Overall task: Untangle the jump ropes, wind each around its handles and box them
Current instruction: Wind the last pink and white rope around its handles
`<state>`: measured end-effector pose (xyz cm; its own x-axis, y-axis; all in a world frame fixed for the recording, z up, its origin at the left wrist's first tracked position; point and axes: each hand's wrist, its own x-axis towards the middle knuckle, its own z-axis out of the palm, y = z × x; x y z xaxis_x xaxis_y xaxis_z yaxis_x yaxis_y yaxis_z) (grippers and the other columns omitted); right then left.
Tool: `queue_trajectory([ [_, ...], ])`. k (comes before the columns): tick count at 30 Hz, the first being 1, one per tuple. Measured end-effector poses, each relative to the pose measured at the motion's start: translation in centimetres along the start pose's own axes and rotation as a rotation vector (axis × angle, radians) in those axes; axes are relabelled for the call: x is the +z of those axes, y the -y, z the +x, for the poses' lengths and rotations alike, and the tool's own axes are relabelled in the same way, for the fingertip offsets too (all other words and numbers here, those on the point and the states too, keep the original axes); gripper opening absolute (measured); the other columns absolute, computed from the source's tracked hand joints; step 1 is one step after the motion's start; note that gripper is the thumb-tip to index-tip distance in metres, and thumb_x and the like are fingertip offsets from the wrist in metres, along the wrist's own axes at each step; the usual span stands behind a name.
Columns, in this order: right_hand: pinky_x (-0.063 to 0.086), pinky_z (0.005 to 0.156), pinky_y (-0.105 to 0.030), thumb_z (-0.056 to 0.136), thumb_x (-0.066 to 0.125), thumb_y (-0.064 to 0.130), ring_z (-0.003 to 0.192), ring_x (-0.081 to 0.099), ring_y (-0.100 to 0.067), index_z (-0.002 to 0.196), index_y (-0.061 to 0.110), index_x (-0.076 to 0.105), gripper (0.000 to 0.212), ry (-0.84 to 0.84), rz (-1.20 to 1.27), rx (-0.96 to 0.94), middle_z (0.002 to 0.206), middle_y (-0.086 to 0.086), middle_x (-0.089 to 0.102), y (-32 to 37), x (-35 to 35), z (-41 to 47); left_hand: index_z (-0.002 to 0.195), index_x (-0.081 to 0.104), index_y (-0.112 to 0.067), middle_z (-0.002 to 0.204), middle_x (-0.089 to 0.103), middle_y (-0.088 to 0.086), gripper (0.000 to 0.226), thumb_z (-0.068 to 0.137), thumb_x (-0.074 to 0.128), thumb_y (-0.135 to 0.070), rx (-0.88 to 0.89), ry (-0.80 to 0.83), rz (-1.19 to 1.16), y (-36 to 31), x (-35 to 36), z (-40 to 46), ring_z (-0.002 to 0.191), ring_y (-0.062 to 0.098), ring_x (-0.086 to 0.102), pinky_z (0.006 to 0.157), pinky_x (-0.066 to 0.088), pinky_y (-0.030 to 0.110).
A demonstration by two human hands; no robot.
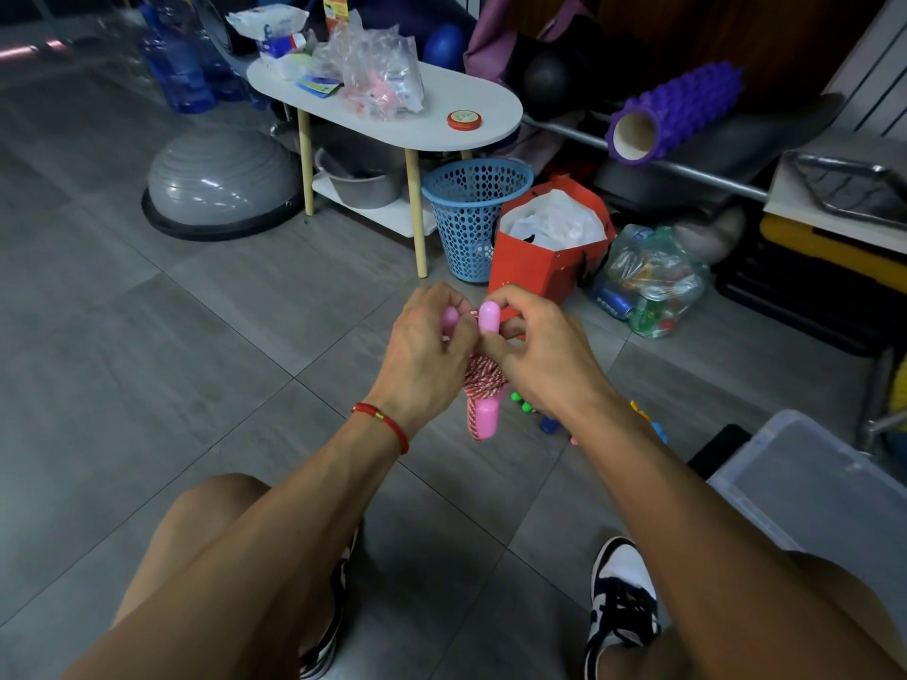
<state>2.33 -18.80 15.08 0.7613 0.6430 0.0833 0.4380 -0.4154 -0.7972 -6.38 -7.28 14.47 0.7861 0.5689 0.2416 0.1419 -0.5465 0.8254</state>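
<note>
Both hands hold one jump rope up in front of me, over the floor. Its two pink handles point(488, 317) stand side by side and upright, with the red-and-white rope point(483, 382) wound round their middle. My left hand point(426, 355) grips the handles from the left. From the right, my right hand point(535, 353) pinches the bundle near the handle tops. On the floor below my right wrist lie other jump ropes with green point(521, 402) and blue point(548, 425) handles, partly hidden. A clear plastic box point(814, 488) stands at the right.
A white oval side table point(441, 125) stands ahead, with a blue mesh basket point(471, 218) and a red paper bag point(545, 257) beside it. A grey balance dome point(221, 184) sits at the left. A purple foam roller point(672, 115) and clutter fill the right. My shoes rest below.
</note>
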Motion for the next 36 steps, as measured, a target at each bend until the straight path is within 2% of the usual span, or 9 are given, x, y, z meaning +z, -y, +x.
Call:
queue_trajectory([
  [3, 0.053, 0.051, -0.024, 0.089, 0.071, 0.03, 0.068, 0.07, -0.007, 0.095, 0.03, 0.06, 0.013, 0.052, 0.036, 0.027, 0.078, 0.01, 0.074, 0.0, -0.5, -0.1, 0.096, 0.06, -0.015, 0.086, 0.066, 0.007, 0.004, 0.097, 0.057, -0.013, -0.077, 0.11, -0.087, 0.0, -0.6, 0.1, 0.074, 0.013, 0.058, 0.066, 0.05, 0.035],
  [8, 0.06, 0.064, -0.041, 0.081, 0.077, 0.041, 0.075, 0.069, -0.015, 0.092, 0.028, 0.057, 0.026, 0.09, -0.01, -0.016, 0.081, 0.007, 0.072, -0.3, -0.7, -0.5, 0.092, 0.064, -0.02, 0.079, 0.063, -0.004, 0.004, 0.09, 0.064, -0.023, -0.099, 0.232, -0.081, -0.2, -1.5, 0.2, 0.07, 0.009, 0.054, 0.064, 0.046, 0.03],
  [11, 0.055, 0.061, -0.033, 0.08, 0.077, 0.034, 0.068, 0.064, -0.004, 0.09, 0.029, 0.058, 0.022, 0.078, -0.038, -0.014, 0.08, 0.01, 0.07, -0.5, -0.9, -0.6, 0.094, 0.065, -0.015, 0.08, 0.065, 0.002, 0.016, 0.086, 0.072, -0.026, -0.159, 0.305, -0.193, -0.1, -2.0, 0.1, 0.072, 0.009, 0.057, 0.066, 0.048, 0.03],
  [15, 0.052, 0.061, -0.029, 0.074, 0.081, 0.048, 0.069, 0.062, -0.006, 0.091, 0.028, 0.062, 0.032, 0.028, 0.002, 0.013, 0.079, 0.008, 0.068, -0.3, -1.3, -0.6, 0.108, 0.065, -0.01, 0.101, 0.069, 0.017, 0.03, 0.082, 0.072, -0.024, -0.165, 0.309, -0.389, 0.1, -2.1, -0.1, 0.091, 0.018, 0.065, 0.082, 0.054, 0.036],
  [19, 0.061, 0.062, -0.041, 0.072, 0.085, 0.042, 0.072, 0.069, -0.016, 0.086, 0.025, 0.062, 0.031, -0.022, 0.136, 0.078, 0.078, 0.004, 0.072, -0.1, -1.2, -0.6, 0.132, 0.052, -0.014, 0.121, 0.068, 0.002, 0.061, 0.081, 0.083, -0.025, -0.106, 0.342, -0.33, 0.1, -2.3, -0.6, 0.112, 0.013, 0.066, 0.092, 0.056, 0.031],
  [26, 0.061, 0.06, -0.036, 0.076, 0.087, 0.015, 0.073, 0.074, -0.025, 0.096, 0.002, 0.063, 0.034, 0.056, 0.55, 0.201, 0.085, -0.02, 0.071, 0.8, -1.1, -1.3, 0.116, 0.05, -0.016, 0.091, 0.064, 0.001, 0.049, 0.08, 0.083, -0.017, -0.056, 0.346, -0.214, 0.2, -1.0, -1.8, 0.068, 0.007, 0.064, 0.055, 0.051, 0.023],
  [29, 0.061, 0.067, -0.029, 0.079, 0.082, 0.007, 0.067, 0.068, -0.015, 0.095, 0.001, 0.063, 0.026, 0.099, 0.651, 0.238, 0.072, -0.009, 0.066, 0.4, -1.2, -1.0, 0.106, 0.05, -0.023, 0.083, 0.063, 0.001, 0.035, 0.083, 0.075, -0.015, -0.088, 0.297, -0.135, 0.7, -1.2, -1.3, 0.065, 0.015, 0.061, 0.054, 0.054, 0.04],
  [32, 0.052, 0.061, -0.021, 0.079, 0.083, 0.01, 0.06, 0.06, -0.008, 0.095, 0.003, 0.066, 0.024, 0.049, 0.602, 0.21, 0.067, -0.001, 0.066, 0.4, -1.5, -0.9, 0.1, 0.052, -0.027, 0.084, 0.068, 0.007, 0.031, 0.078, 0.072, -0.017, -0.17, 0.27, -0.131, 1.0, -1.3, -1.1, 0.073, 0.028, 0.066, 0.063, 0.055, 0.041],
  [36, 0.048, 0.05, -0.024, 0.081, 0.082, 0.008, 0.052, 0.055, -0.012, 0.091, -0.001, 0.065, 0.022, -0.12, 0.65, 0.16, 0.061, -0.003, 0.065, 0.7, -2.0, -1.0, 0.099, 0.053, -0.025, 0.085, 0.064, 0.003, 0.035, 0.068, 0.068, -0.03, -0.154, 0.297, -0.052, 1.2, -1.4, -1.4, 0.072, 0.022, 0.061, 0.067, 0.053, 0.043],
])
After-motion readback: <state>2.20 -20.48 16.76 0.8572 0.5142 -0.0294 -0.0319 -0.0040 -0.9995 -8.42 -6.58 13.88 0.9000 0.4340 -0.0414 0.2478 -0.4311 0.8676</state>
